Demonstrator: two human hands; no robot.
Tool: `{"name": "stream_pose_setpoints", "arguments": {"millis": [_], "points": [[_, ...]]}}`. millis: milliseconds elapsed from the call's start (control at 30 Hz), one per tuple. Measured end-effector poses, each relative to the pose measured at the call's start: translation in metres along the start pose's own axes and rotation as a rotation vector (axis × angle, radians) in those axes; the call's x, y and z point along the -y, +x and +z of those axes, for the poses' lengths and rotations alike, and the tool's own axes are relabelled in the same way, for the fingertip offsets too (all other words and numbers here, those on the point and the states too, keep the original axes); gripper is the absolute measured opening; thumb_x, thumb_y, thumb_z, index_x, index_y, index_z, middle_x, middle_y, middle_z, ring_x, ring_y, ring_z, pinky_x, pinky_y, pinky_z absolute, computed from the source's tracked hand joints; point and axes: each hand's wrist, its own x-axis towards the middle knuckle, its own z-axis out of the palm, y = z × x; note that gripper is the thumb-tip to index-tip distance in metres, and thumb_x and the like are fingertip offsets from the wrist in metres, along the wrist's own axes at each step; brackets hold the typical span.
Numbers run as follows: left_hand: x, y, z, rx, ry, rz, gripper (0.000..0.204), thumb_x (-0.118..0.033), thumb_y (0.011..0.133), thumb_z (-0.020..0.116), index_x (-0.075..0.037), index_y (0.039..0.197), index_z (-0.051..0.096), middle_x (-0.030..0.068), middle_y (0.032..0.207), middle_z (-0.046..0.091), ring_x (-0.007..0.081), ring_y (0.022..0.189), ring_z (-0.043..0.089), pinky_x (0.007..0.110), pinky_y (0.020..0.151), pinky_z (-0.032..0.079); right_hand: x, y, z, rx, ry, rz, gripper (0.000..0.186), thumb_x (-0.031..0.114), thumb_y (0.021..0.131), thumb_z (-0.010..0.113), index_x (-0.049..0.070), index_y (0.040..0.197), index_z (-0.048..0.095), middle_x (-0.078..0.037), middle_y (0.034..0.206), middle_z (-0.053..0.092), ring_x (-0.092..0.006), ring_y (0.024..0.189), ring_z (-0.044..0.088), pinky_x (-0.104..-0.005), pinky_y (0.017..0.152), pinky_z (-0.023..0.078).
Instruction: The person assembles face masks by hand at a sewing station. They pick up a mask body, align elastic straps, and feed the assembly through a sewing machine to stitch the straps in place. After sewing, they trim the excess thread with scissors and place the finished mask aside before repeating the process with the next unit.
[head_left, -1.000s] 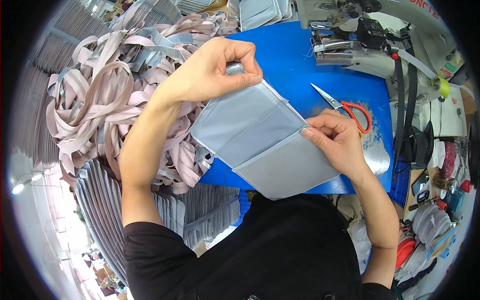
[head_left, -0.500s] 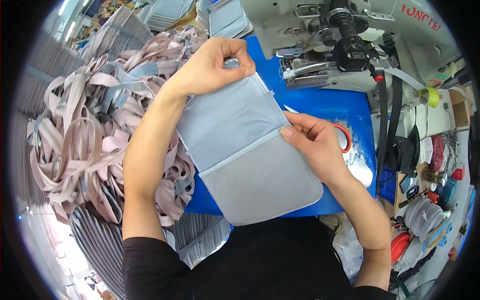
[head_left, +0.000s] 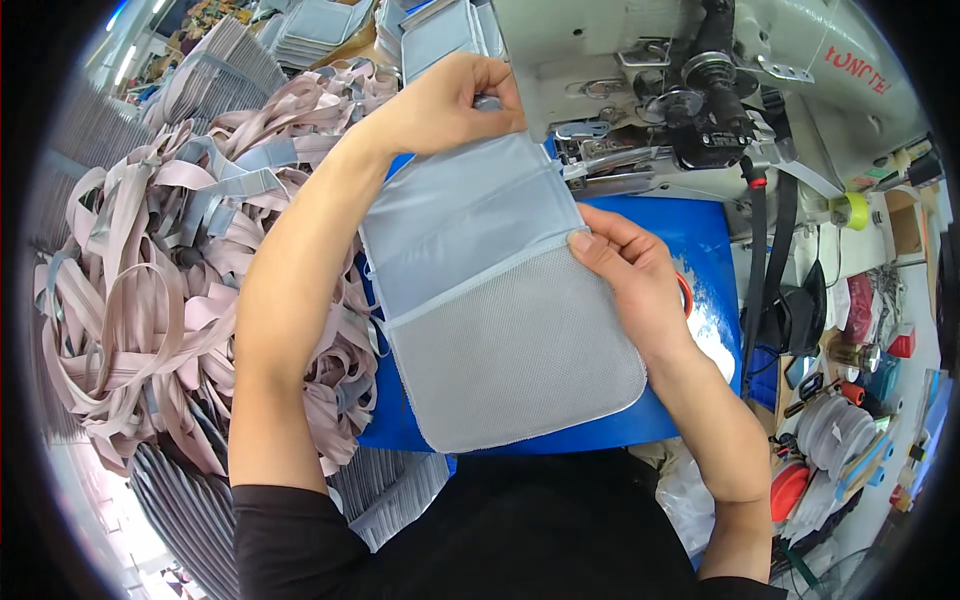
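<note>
Red lettering (head_left: 858, 68) runs along the pale body of the sewing machine (head_left: 710, 110), the landmark here. The grey fabric panel (head_left: 510, 345) is held up over the blue surface (head_left: 695, 235), to the left of the machine and nearer the wearer. Its long axis runs toward the wearer's torso with a slight slant: the rounded mesh end points to the torso, the smooth end away from it. The left hand (head_left: 460, 105), just left of the machine, has its grip pinched on the smooth end's corner. The right hand (head_left: 635, 285), on the wearer's side of the machine, grasps the panel's right edge at the seam between its 2 sections, thumb on top. Pink and grey strips (head_left: 165, 310) heap well left of the machine.
</note>
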Motion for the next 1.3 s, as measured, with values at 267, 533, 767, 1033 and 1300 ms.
{"name": "stream_pose_setpoints", "arguments": {"millis": [267,533,767,1033,1300], "points": [[0.007,0.025,-0.001,-0.059,0.054,0.189,0.015,-0.008,0.086,0.075,0.001,0.099,0.073,0.0068,0.096,0.076,0.0171,0.091,0.068,0.034,0.092,0.052,0.007,0.014,0.002,-0.056,0.094,-0.002,0.033,0.015,0.098,0.073,-0.003,0.125,0.071,-0.006,0.098,0.077,-0.0083,0.086,0.069,-0.0228,0.08,0.053],[0.002,0.024,0.01,-0.14,0.614,-0.118,0.025,-0.01,0.087,0.072,-0.003,0.11,0.071,0.0134,0.109,0.074,0.0305,0.098,0.07,0.04,0.09,0.054,0.005,0.017,0.004,-0.064,0.2,0.001,0.025,0.017,0.098,0.073,-0.002,0.113,0.073,-0.007,0.099,0.076,-0.0105,0.084,0.07,-0.0242,0.078,0.054],[-0.061,-0.072,0.06,-0.235,0.711,0.02,0.039,-0.023,0.084,0.078,-0.009,0.119,0.067,0.0147,0.108,0.063,0.0344,0.097,0.066,0.046,0.081,0.055,0.011,0.022,0.003,-0.088,0.148,0.089,0.024,0.022,0.099,0.072,-0.001,0.107,0.072,-0.007,0.097,0.075,-0.0128,0.083,0.07,-0.0267,0.076,0.055],[-0.107,-0.139,0.103,-0.061,1.11,0.19,0.081,-0.022,0.079,0.075,-0.019,0.156,0.049,0.0091,0.101,0.057,0.026,0.086,0.065,0.041,0.069,0.055,-0.001,0.016,0.0,0.022,0.326,0.039,0.025,0.02,0.103,0.067,-0.001,0.116,0.069,-0.008,0.105,0.075,-0.0145,0.089,0.07,-0.0285,0.081,0.056],[-0.143,-0.142,0.085,0.191,1.169,0.13,0.075,-0.014,0.086,0.065,-0.021,0.159,0.047,0.0059,0.086,0.05,0.019,0.068,0.063,0.032,0.055,0.054,-0.013,-0.045,-0.016,0.137,-0.053,-0.169,0.034,0.008,0.106,0.059,-0.005,0.137,0.061,-0.009,0.116,0.074,-0.0102,0.101,0.068,-0.0244,0.09,0.053]]}}
